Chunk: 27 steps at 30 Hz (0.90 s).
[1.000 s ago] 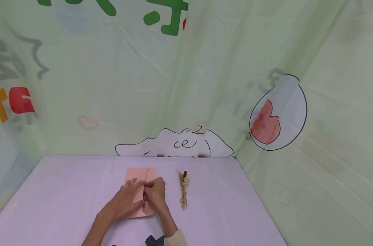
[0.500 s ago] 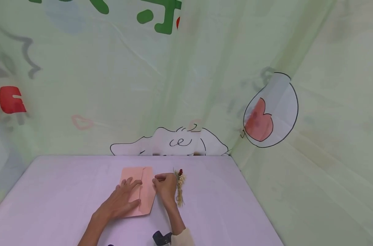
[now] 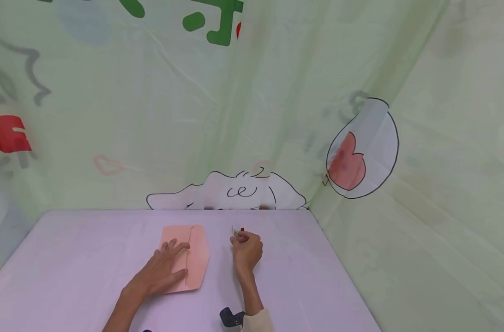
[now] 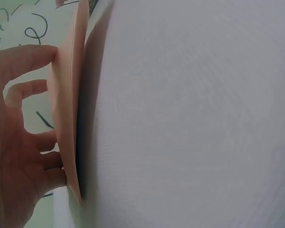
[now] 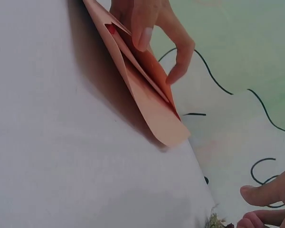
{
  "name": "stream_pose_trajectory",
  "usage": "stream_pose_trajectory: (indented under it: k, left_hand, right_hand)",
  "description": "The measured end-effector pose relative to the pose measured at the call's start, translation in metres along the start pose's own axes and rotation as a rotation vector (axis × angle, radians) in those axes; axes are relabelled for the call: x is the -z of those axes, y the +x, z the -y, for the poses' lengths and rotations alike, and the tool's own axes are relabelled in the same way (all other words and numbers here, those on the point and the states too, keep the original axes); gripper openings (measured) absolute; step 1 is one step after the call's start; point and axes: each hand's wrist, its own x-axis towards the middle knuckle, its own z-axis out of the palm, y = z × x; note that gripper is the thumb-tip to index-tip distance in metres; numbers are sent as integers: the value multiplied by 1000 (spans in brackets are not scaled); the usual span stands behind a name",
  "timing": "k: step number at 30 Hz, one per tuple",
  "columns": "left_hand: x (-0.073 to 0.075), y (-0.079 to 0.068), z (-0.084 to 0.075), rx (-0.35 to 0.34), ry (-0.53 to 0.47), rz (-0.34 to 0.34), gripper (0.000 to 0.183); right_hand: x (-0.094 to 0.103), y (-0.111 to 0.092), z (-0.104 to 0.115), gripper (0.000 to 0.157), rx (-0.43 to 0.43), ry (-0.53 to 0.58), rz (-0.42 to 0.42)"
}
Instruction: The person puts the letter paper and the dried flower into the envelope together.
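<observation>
A pink paper envelope (image 3: 199,258) lies on the table in the head view, its flap side to the right. My left hand (image 3: 158,272) rests on it with the fingers spread; in the left wrist view its fingertips touch the paper. The right wrist view shows the envelope's mouth (image 5: 147,90) gaping, with a folded layer and a small red spot inside. Over a small dried-flower bunch (image 3: 237,231) is my right hand (image 3: 247,251), thumb and fingers apart in the right wrist view. Only the flower heads (image 5: 215,221) show; the hand hides the stems.
The pale lilac table (image 3: 90,244) meets green curtain walls (image 3: 169,115) printed with cartoon drawings. A black device (image 3: 231,318) sits at my right wrist, beside a cream sleeve (image 3: 258,320).
My right hand has left the envelope's flap edge and moved right, over the flower bunch. The left hand stays on the envelope. The head view has shifted slightly.
</observation>
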Motion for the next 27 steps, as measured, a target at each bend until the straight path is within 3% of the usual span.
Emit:
stream_pose_trajectory:
  k: [10,27]
  left_hand:
    - [1,0,2,0,1,-5,59]
    - [-3,1,3,-12,4,-26,57]
  right_hand:
    - [6,5,-16,29,-74,-1,-14]
    - [1,5,-32,9,-79,-35,-2]
